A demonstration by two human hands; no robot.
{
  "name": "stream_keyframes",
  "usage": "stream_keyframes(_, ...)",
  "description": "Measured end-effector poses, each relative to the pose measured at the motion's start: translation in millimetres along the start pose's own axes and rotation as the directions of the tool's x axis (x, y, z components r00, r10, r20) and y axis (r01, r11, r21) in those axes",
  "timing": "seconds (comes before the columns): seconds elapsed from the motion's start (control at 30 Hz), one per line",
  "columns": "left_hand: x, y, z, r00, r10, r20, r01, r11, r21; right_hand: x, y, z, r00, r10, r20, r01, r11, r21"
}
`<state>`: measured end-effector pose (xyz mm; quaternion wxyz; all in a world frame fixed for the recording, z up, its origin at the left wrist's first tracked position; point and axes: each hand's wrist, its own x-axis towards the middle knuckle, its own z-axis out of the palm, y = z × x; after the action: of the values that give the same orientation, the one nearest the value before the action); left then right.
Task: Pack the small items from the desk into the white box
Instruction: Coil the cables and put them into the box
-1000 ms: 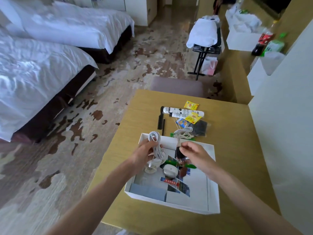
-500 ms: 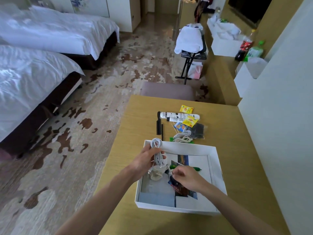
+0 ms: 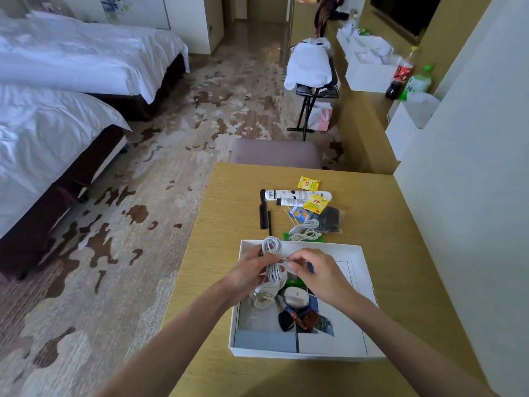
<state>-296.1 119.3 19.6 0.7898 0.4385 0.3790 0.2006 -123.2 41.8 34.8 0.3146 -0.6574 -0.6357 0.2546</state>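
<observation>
The white box [image 3: 300,353] lies on the wooden desk [image 3: 386,253] near its front. My left hand [image 3: 247,275] holds a coiled white cable [image 3: 272,260] upright over the box's far left part. My right hand [image 3: 317,275] pinches the cable's loose end beside the coil. Inside the box lie a white round case [image 3: 296,296], a dark packet [image 3: 299,319] and a green packet [image 3: 294,282]. Beyond the box on the desk are a second white cable [image 3: 305,230], two yellow tea bags [image 3: 309,184], white tubes [image 3: 297,195], a black comb [image 3: 263,209] and a black pouch [image 3: 330,220].
A white wall [image 3: 463,196] borders the desk on the right. A grey stool [image 3: 276,152] stands past the far desk edge. Two beds [image 3: 57,124] are at the left across patterned carpet. A luggage rack [image 3: 310,81] and bottles [image 3: 403,73] are at the back right.
My right hand left the dark packet down in the box and rose to the cable's end. The left hand kept hold of the coil. The camera tilted slightly.
</observation>
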Motion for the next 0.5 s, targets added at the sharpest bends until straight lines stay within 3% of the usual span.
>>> stream_keyframes(0.13, 1.5, 3.5, 1.7, 0.999, -0.001, -0.037, 0.005, 0.994, 0.106, 2.2, -0.7, -4.8, 0.992, 0.118, 0.054, -0.123, 0.987, 0.105)
stream_keyframes(0.3, 8.4, 4.5, 5.3, 0.982, 0.103, -0.155, -0.031, 0.912, 0.409, 5.3, -2.1, -5.4, 0.985, 0.153, 0.076, -0.157, 0.986, 0.05)
stream_keyframes(0.5, 15.7, 6.9, 3.4, 0.988, 0.12, -0.094, -0.071, 0.908, 0.412, 8.9, 1.6, -15.6, 0.985, 0.149, 0.085, -0.157, 0.983, 0.099)
